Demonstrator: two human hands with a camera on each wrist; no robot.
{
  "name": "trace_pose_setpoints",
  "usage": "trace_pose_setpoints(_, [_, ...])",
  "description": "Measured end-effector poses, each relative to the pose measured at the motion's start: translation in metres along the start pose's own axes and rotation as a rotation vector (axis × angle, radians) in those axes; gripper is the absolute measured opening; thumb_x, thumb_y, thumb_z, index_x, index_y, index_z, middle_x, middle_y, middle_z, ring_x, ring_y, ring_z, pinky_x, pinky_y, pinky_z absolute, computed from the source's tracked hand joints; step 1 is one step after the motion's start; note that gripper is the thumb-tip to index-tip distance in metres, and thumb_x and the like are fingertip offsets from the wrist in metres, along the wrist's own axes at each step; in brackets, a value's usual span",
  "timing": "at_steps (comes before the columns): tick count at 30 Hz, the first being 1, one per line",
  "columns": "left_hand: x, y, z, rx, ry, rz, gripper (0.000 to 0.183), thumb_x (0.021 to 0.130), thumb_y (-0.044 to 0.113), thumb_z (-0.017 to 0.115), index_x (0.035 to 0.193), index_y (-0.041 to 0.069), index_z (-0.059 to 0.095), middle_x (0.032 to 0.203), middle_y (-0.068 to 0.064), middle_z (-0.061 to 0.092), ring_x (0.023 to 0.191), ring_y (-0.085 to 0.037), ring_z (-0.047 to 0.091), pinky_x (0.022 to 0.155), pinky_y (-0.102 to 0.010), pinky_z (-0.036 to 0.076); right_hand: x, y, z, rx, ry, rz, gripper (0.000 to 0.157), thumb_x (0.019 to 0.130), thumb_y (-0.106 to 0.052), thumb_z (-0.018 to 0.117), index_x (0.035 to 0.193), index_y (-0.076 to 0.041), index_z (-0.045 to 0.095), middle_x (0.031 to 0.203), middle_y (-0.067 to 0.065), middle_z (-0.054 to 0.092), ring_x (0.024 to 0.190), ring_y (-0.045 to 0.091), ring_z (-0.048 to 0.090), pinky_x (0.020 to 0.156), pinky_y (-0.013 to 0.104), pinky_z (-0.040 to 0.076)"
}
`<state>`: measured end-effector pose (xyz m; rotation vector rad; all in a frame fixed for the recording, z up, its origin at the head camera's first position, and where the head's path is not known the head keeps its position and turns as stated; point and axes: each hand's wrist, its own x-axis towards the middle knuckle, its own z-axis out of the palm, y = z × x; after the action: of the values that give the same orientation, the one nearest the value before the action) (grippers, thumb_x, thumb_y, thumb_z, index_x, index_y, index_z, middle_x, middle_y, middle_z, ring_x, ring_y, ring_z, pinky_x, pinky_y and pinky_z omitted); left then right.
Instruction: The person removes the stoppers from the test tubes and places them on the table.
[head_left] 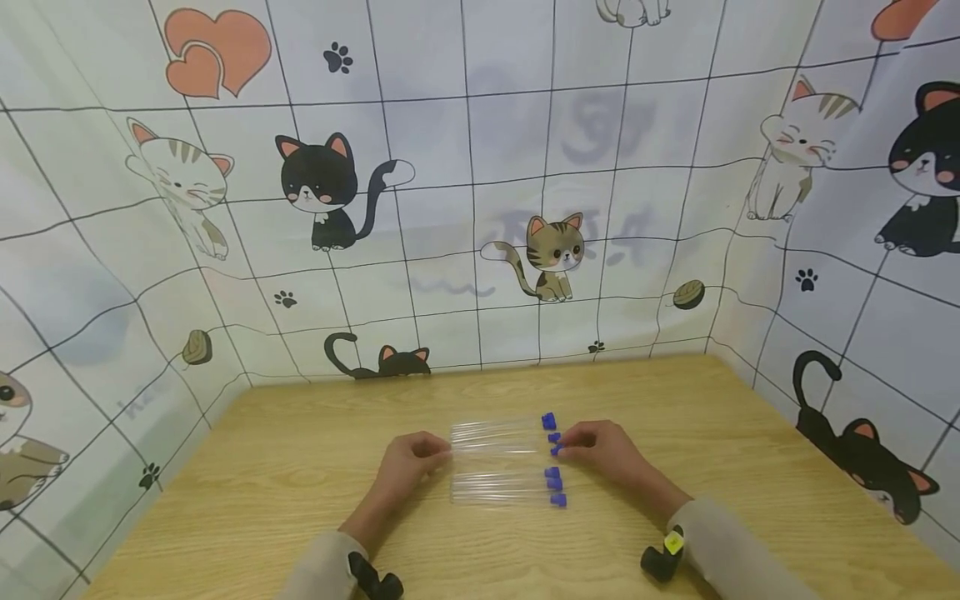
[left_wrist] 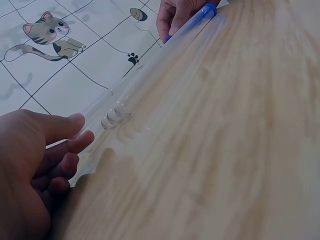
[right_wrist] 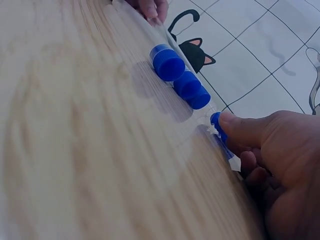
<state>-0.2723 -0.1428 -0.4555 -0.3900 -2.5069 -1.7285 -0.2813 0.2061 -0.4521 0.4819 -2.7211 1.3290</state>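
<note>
Clear test tubes with blue caps lie side by side in two groups on the table. My left hand (head_left: pixel 408 458) is at the plain ends of the far group of tubes (head_left: pixel 495 435), thumb and forefinger pinching a tube end. At the other end of that group, my right hand (head_left: pixel 606 450) pinches a blue cap (right_wrist: pixel 218 126) between thumb and fingers, which partly cover it. Another blue cap (head_left: pixel 549 421) of this group shows just beyond the right fingertips. The near group of tubes (head_left: pixel 495 489) lies untouched, its three blue caps (right_wrist: pixel 168 64) pointing right.
The wooden table (head_left: pixel 300 467) runs back to a cloth wall (head_left: pixel 442 208) printed with cats and grid lines. Similar cloth closes off the left and right sides. A black wrist camera (head_left: pixel 662 560) sits on the right sleeve, another wrist camera (head_left: pixel 375 577) on the left.
</note>
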Motion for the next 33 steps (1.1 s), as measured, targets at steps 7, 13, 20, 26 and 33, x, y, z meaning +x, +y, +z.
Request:
trace_pose_setpoints(7, [-0.001, 0.0022, 0.0041, 0.061, -0.013, 0.027, 0.013, 0.085, 0.015, 0.073, 0.095, 0.006, 0.071, 0.09, -0.001, 0.068, 0.086, -0.017, 0.061, 0.074, -0.033, 0.048, 0.0022, 0.0029, 0.0028, -0.017, 0.003, -0.002, 0.014, 0.082, -0.03, 0.076, 0.092, -0.02, 0.072, 0.085, -0.009, 0.066, 0.083, 0.012, 0.059, 0.076, 0.035, 0.046])
trace_pose_setpoints(13, [-0.0011, 0.0019, 0.0052, 0.111, 0.001, 0.041, 0.011, 0.083, 0.019, 0.076, 0.09, 0.011, 0.073, 0.088, 0.002, 0.068, 0.08, -0.015, 0.06, 0.071, -0.03, 0.047, 0.0008, -0.001, 0.0025, -0.029, 0.009, -0.009, 0.013, 0.082, -0.028, 0.076, 0.091, -0.019, 0.072, 0.084, -0.008, 0.065, 0.081, 0.013, 0.058, 0.075, 0.034, 0.046])
trace_pose_setpoints(20, [-0.0001, 0.0008, 0.0069, 0.159, 0.016, 0.067, 0.011, 0.08, 0.017, 0.078, 0.087, 0.01, 0.074, 0.082, 0.001, 0.065, 0.07, -0.015, 0.052, 0.061, -0.028, 0.043, 0.0003, -0.0021, 0.0019, -0.033, 0.01, -0.008, 0.014, 0.082, -0.027, 0.077, 0.091, -0.019, 0.072, 0.084, -0.008, 0.065, 0.08, 0.013, 0.058, 0.074, 0.034, 0.046])
trace_pose_setpoints(26, [0.0002, 0.0012, 0.0079, 0.189, 0.021, 0.074, 0.01, 0.08, 0.014, 0.077, 0.088, 0.009, 0.073, 0.075, 0.002, 0.061, 0.069, -0.015, 0.051, 0.061, -0.028, 0.042, 0.0004, -0.0003, 0.002, -0.037, 0.008, -0.025, 0.014, 0.082, -0.028, 0.077, 0.091, -0.018, 0.071, 0.083, -0.009, 0.065, 0.08, 0.013, 0.058, 0.073, 0.032, 0.047])
trace_pose_setpoints(33, [-0.0005, 0.0026, 0.0074, 0.215, 0.031, 0.08, 0.009, 0.082, 0.013, 0.076, 0.089, 0.009, 0.073, 0.074, 0.003, 0.059, 0.07, -0.015, 0.05, 0.062, -0.029, 0.042, -0.0004, -0.0024, 0.0016, -0.036, 0.006, -0.031, 0.014, 0.082, -0.026, 0.076, 0.092, -0.017, 0.071, 0.082, -0.008, 0.064, 0.078, 0.014, 0.057, 0.07, 0.03, 0.046])
